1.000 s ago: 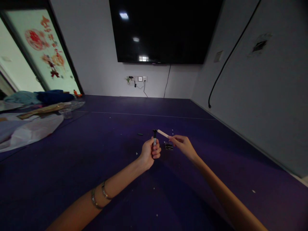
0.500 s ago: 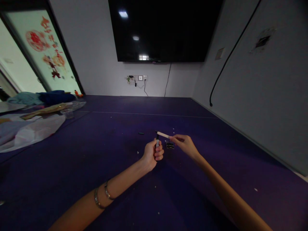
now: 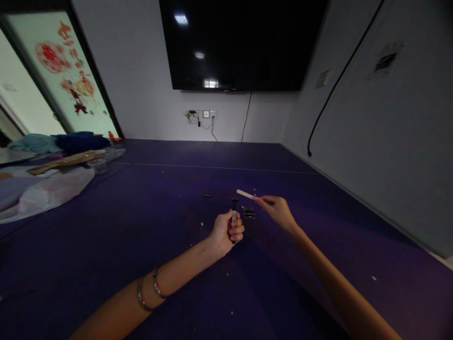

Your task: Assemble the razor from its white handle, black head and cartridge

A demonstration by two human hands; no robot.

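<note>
My left hand [image 3: 226, 231] is closed around the grey and black handle of a razor [image 3: 234, 215], which stands upright with its dark T-shaped head at the top. Between the thumb and fingertips of my right hand [image 3: 278, 211] is a pale, flat stick [image 3: 245, 194] with a rounded end. The stick points left, and its tip is just above and right of the razor's head, apart from it. On the purple surface between my hands lies a small clear pack with dark pieces [image 3: 249, 212]. A short dark green piece [image 3: 207, 195] lies farther back to the left.
White crumbs [image 3: 373, 278] are scattered over the purple surface [image 3: 170, 198]. Plastic sheets [image 3: 56, 189] and folded cloths [image 3: 79, 140] lie at the left. Behind are a wall-mounted television [image 3: 240, 47] and wall sockets [image 3: 203, 114]; a black cable [image 3: 332, 92] hangs on the right wall.
The stick has come away from the razor's head, its tip moving right and slightly up. My left hand has shifted slightly right and down with the razor, whose T-shaped head now shows.
</note>
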